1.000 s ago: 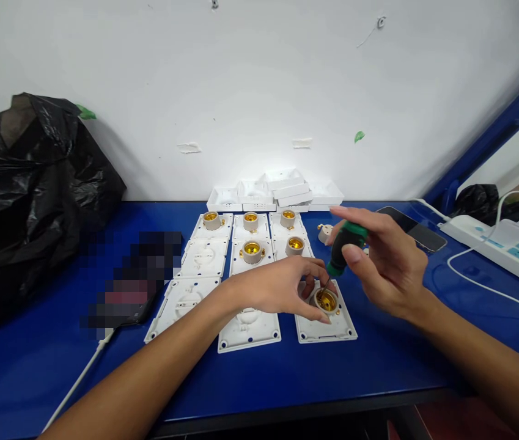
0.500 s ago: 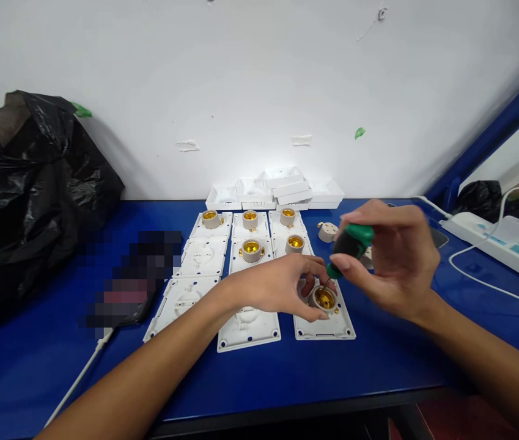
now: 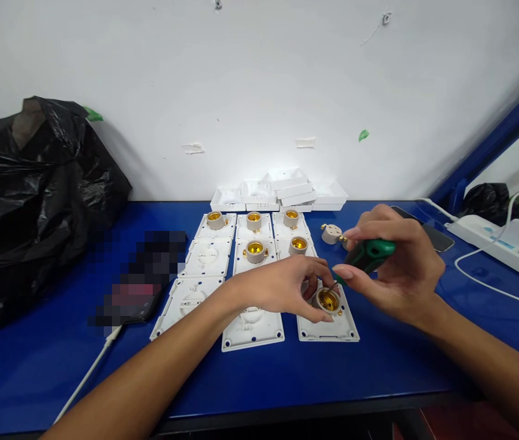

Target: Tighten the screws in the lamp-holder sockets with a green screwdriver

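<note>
So the screwdriver [image 3: 371, 253] has tipped flatter, right hand [image 3: 401, 275] gripping it, left hand [image 3: 289, 287] pinching the socket [image 3: 329, 302].

Right of centre in the frame, we see a green-and-black screwdriver [image 3: 371, 254] with a smooth plastic-looking handle and a thin metal shank. Below it, the round beige lamp socket [image 3: 329, 300] looks matt, like ceramic, lined with glossy gold-coloured metal; 5 more beige sockets [image 3: 255, 255] at centre share that finish. The flat white rectangular plates [image 3: 259, 336] look like smooth, low-sheen plastic. Across the lower frame, we find the blue tabletop [image 3: 314, 379] smooth and glossy. At left, the bulky black bag [image 3: 52, 183] is shiny, crinkled plastic film. Above, the white wall [image 3: 259, 79] looks matt, with rough peeled patches [image 3: 305, 143].
</note>
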The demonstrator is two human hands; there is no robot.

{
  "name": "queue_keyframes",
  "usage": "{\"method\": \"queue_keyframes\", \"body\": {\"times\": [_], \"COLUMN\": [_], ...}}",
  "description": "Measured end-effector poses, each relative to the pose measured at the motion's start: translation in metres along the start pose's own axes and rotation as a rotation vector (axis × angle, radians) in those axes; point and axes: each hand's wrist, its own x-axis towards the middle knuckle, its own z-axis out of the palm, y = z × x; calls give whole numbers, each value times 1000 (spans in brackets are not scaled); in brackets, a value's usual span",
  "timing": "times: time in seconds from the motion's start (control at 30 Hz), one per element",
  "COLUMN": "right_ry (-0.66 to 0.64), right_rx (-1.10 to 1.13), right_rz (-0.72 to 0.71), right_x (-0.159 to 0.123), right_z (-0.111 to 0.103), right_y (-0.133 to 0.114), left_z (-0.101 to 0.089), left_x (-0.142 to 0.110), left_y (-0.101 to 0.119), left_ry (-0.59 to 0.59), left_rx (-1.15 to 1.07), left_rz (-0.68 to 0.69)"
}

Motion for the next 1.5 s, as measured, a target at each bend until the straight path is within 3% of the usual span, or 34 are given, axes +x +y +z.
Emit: {"method": "queue_keyframes", "body": {"times": [0.23, 0.4, 0.6, 0.7, 0.83, 0.9, 1.07, 1.27, 1.4, 1.5], "right_ry": [-85, -43, -64, -57, 54, 65, -49, 178, 35, -39], "right_rx": [167, -32, 94, 42, -14, 2, 70, 37, 108, 153], "right_rz": [243, 76, 197, 126, 13, 48, 173, 98, 178, 162], "right_x": [-5, -2, -3, -2, -2, -5, -11, -9, -12, -10], "right_z": [-2, -4, -3, -2, 0, 1, 2, 5, 3, 0], "right_y": [-4, -3, -5, -3, 1, 1, 2, -2, -3, -1], "left_z": [1, 1, 1, 0, 0, 1, 1, 1, 1, 1], "left_x": [1, 1, 0, 0, -1, 0, 0, -1, -1, 0], "left_y": [-3, -3, -2, 0, 1, 1, 0, 0, 1, 2], "left_ry": [-27, -19, -30, -27, -18, -16, -11, 0, 0, -10], "left_rx": [2, -9, -23, -13, -20, -10, 4, -5, 3, 1], "left_rz": [6, -2, -11, -13, -11, -21, -20, -8, -17, -25]}}
